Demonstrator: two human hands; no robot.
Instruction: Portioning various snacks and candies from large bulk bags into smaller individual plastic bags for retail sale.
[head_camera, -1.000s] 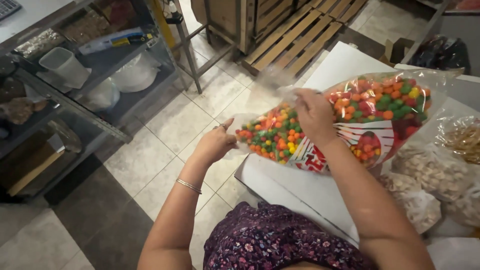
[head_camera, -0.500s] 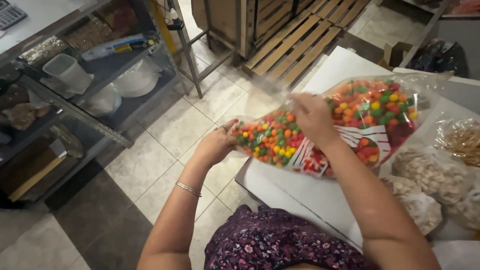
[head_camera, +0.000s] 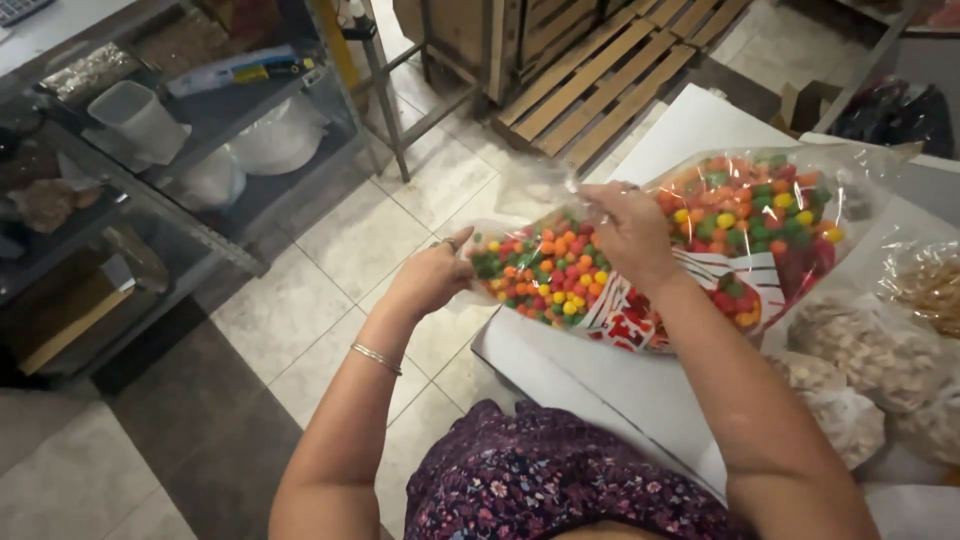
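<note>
White table top (head_camera: 690, 130) carries a clear bag of coloured candy (head_camera: 740, 235), above a tiled floor (head_camera: 330, 250) beside metal shelves (head_camera: 200, 120). Left hand (head_camera: 430, 280) and right hand (head_camera: 625, 235) each pinch the bag's end.

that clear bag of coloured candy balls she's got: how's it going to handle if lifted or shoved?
Likely floppy: the candy bag sags between the left hand and right hand. Probably heavy for its size, being packed full. The glossy film looks slippery, and the round candies may shift inside.

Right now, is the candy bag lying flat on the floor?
No, both hands, left and right, hold the candy bag at the white table's edge.
</note>
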